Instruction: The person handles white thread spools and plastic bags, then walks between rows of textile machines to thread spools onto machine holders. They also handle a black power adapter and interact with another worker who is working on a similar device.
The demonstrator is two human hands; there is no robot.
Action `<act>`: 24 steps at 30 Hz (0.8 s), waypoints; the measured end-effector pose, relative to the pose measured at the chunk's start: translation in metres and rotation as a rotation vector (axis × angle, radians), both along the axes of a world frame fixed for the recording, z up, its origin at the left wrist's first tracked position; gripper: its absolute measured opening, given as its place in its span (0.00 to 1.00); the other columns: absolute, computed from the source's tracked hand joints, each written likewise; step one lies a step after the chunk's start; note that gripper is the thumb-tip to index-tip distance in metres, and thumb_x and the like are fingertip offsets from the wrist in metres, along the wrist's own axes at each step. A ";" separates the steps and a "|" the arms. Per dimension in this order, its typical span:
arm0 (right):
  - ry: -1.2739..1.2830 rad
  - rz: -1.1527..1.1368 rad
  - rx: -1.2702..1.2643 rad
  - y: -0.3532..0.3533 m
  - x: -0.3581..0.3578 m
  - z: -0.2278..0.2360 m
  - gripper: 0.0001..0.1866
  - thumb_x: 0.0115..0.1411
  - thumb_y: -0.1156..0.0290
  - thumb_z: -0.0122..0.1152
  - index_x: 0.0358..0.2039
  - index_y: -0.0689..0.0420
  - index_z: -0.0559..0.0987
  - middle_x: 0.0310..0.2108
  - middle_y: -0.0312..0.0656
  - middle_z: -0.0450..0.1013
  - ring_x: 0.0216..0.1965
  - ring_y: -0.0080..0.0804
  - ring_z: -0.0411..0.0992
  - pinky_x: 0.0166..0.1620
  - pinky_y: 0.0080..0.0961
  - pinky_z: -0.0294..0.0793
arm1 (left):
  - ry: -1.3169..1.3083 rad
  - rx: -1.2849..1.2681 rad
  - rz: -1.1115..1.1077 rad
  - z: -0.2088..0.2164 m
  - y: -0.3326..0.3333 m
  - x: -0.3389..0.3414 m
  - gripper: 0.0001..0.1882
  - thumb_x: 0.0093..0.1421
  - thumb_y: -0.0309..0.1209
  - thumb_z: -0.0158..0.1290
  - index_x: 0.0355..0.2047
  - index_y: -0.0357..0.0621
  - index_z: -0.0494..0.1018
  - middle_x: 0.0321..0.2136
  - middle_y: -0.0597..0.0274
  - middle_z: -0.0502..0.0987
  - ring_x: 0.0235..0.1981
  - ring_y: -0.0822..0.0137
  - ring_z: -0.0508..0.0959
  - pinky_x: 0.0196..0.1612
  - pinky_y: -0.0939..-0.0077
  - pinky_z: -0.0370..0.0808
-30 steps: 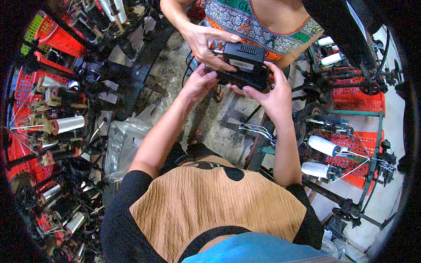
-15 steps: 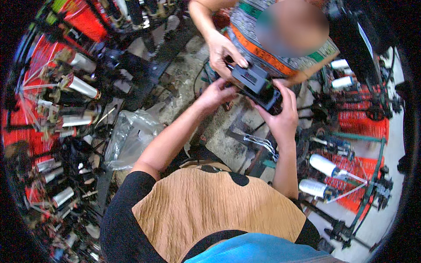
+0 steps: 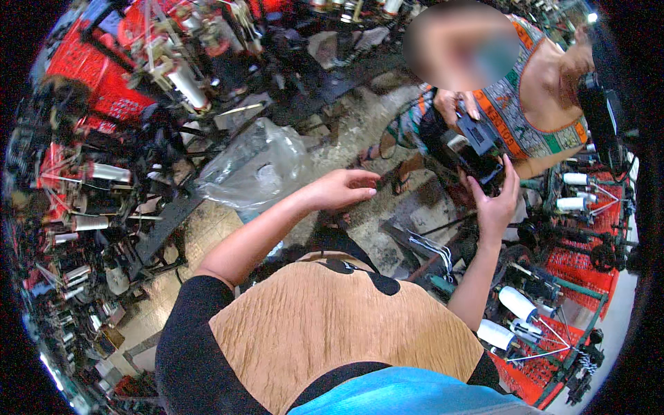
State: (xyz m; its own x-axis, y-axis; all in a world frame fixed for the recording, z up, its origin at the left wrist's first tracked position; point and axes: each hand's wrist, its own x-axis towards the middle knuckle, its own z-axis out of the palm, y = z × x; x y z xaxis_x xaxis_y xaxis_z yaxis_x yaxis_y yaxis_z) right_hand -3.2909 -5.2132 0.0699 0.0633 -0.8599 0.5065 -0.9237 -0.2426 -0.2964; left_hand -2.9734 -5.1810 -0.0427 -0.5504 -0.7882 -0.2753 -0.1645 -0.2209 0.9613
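My left hand (image 3: pixel 344 190) is held out over the floor with its fingers stretched loosely forward, and nothing is in it. My right hand (image 3: pixel 495 200) reaches up on the right, thumb and fingers on either side of the lower end of a dark box-shaped device (image 3: pixel 476 133) with a grey top panel. Another person's hand (image 3: pixel 456 105) grips the upper end of that device. How firmly my right fingers press on it is hard to see.
A clear plastic bag (image 3: pixel 266 169) lies left of my left hand. Machinery with white thread spools (image 3: pixel 185 84) and red mesh panels lines the left. More spools (image 3: pixel 517 303) and red panels (image 3: pixel 588 256) stand at the right. A person in a patterned top (image 3: pixel 526 104) is opposite me.
My left hand has come away from the device. The device, the other person and my right hand now appear farther right and lower, as the view has turned.
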 end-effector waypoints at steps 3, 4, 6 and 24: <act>0.023 -0.017 -0.023 0.008 0.009 -0.003 0.42 0.44 0.65 0.75 0.59 0.52 0.66 0.52 0.46 0.68 0.54 0.47 0.67 0.55 0.38 0.68 | 0.091 0.031 0.121 0.013 0.046 0.040 0.26 0.65 0.40 0.52 0.60 0.45 0.65 0.54 0.57 0.73 0.55 0.66 0.72 0.57 0.71 0.69; 0.034 -0.033 -0.045 0.011 0.012 -0.003 0.42 0.44 0.65 0.75 0.59 0.52 0.66 0.52 0.46 0.68 0.54 0.47 0.67 0.55 0.38 0.69 | 0.068 0.020 0.181 0.016 0.063 0.054 0.26 0.64 0.40 0.53 0.59 0.43 0.65 0.53 0.56 0.74 0.53 0.66 0.73 0.55 0.70 0.70; 0.054 -0.033 -0.117 0.018 0.018 -0.006 0.41 0.44 0.64 0.75 0.59 0.52 0.65 0.51 0.45 0.68 0.53 0.46 0.68 0.52 0.38 0.71 | 0.013 0.006 0.262 0.020 0.101 0.076 0.26 0.63 0.39 0.53 0.58 0.41 0.66 0.51 0.55 0.74 0.51 0.66 0.74 0.55 0.71 0.70; 0.159 -0.148 -0.040 0.069 0.047 -0.035 0.42 0.48 0.60 0.70 0.62 0.47 0.60 0.51 0.42 0.63 0.37 0.44 0.76 0.35 0.37 0.80 | -0.112 0.040 0.365 0.036 0.233 0.099 0.23 0.64 0.32 0.53 0.58 0.38 0.66 0.51 0.57 0.74 0.52 0.67 0.74 0.54 0.73 0.70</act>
